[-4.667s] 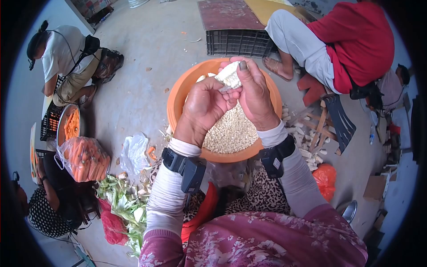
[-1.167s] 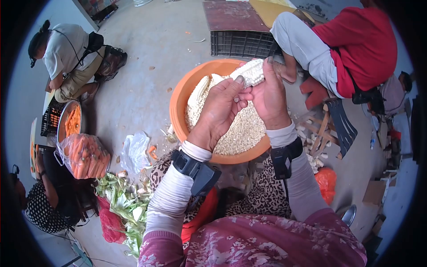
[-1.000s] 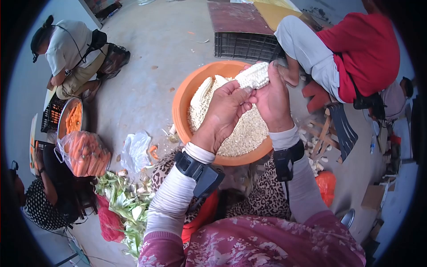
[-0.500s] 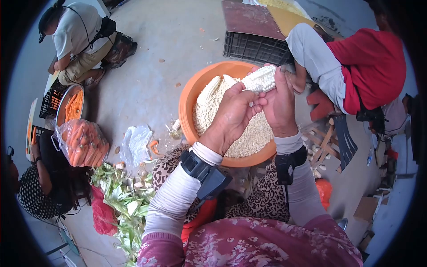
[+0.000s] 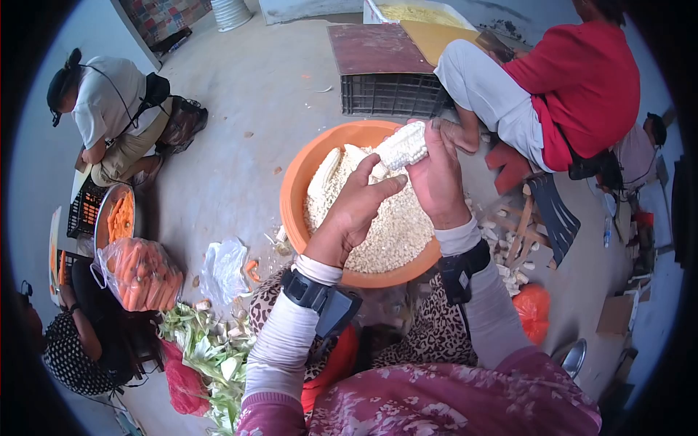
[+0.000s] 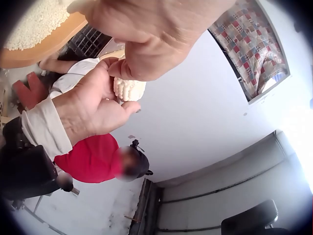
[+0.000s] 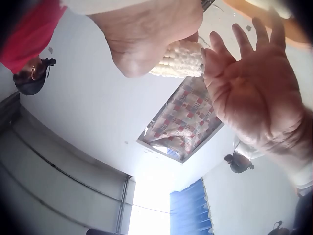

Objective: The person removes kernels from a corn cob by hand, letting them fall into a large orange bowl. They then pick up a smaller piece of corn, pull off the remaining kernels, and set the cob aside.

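Note:
A white corn cob (image 5: 403, 145) lies in the right hand (image 5: 443, 182), whose fingers and thumb curl round it above an orange basin (image 5: 292, 196) of loose kernels (image 5: 389, 232). Beside its lower end is the left hand (image 5: 345, 218), fingers spread; in the right wrist view the left hand (image 7: 257, 93) shows its palm, thumb tip at the cob (image 7: 181, 59). The left wrist view has the right hand (image 6: 90, 100) gripping the cob (image 6: 129, 89). More cobs (image 5: 325, 173) rest on the kernels at the basin's left.
Husks (image 5: 211, 356), a plastic bag (image 5: 224, 270) and bagged carrots (image 5: 140, 275) lie left. To the right are stripped cobs (image 5: 509, 254), a wooden stool (image 5: 525, 221) and a red bag (image 5: 533, 312). A black crate (image 5: 392, 94) stands beyond the basin; people sit on both sides.
The left hand's fingers, bunched against the cob before, have spread and drawn back slightly. The right hand still holds the cob. Against the earliest frame, the cob shows more of its length.

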A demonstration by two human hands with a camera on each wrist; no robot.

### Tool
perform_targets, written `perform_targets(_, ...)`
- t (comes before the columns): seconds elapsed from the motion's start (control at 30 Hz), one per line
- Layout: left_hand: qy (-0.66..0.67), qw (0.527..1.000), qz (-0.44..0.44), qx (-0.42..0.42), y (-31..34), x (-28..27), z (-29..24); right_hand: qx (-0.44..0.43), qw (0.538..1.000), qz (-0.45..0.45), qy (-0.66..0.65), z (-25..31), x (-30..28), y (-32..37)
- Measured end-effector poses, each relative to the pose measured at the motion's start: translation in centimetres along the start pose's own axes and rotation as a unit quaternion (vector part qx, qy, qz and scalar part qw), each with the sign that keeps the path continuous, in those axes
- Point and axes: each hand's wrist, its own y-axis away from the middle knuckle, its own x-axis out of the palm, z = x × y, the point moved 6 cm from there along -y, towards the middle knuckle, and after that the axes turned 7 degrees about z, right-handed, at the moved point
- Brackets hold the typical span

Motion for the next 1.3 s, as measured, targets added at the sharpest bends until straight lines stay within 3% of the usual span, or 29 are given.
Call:
perform_targets(0.17, 0.054, 0.993, 0.060, 0.087, -0.4, 0.6, -1.0, 0.011, 1.000, 0.020, 0.018, 0.8, 0.1, 0.5)
perform_targets(0.23, 0.061, 0.992, 0.042, 0.099, -0.3, 0.9, -1.1, 0.022, 0.999, 0.025, 0.020, 1.3, 0.7, 0.9)
perform_targets(0.33, -0.022, 0.990, 0.048, 0.134, -0.2, 1.3, -1.3, 0.038, 0.992, 0.060, 0.105, 1.6, 0.7, 1.0)
perform_targets(0.43, -0.067, 0.985, 0.037, 0.155, -0.3, 1.6, -0.9, 0.018, 0.998, 0.025, 0.049, 1.6, 0.5, 1.0)
perform_targets(0.57, -0.099, 0.976, -0.015, 0.192, -0.2, 1.7, -1.0, 0.014, 0.999, -0.027, -0.015, 1.1, 0.5, 1.1)
perform_targets(0.7, -0.169, 0.946, -0.108, 0.255, -0.3, 1.2, -0.8, 0.012, 0.999, -0.019, 0.033, 0.1, 0.0, 1.0)
perform_targets(0.8, -0.243, 0.925, -0.146, 0.253, 0.1, 1.2, -1.0, 0.022, 0.996, -0.028, 0.084, -0.3, -0.1, 0.8)
perform_targets(0.93, -0.222, 0.938, -0.091, 0.250, 0.1, 1.2, -1.6, 0.036, 0.993, -0.014, 0.109, -0.1, 0.7, 0.8)
perform_targets(1.03, -0.208, 0.957, -0.062, 0.193, 0.1, 1.2, -1.5, 0.048, 0.993, 0.029, 0.099, -0.4, 1.5, 0.8)
perform_targets(1.1, -0.238, 0.932, -0.063, 0.265, 0.7, 1.7, -2.2, 0.044, 0.989, 0.046, 0.133, -0.5, 1.5, 0.7)
perform_targets(1.3, -0.261, 0.920, -0.012, 0.292, 0.2, 1.3, -2.0, 0.025, 0.975, 0.086, 0.202, -0.8, 1.6, 0.5)
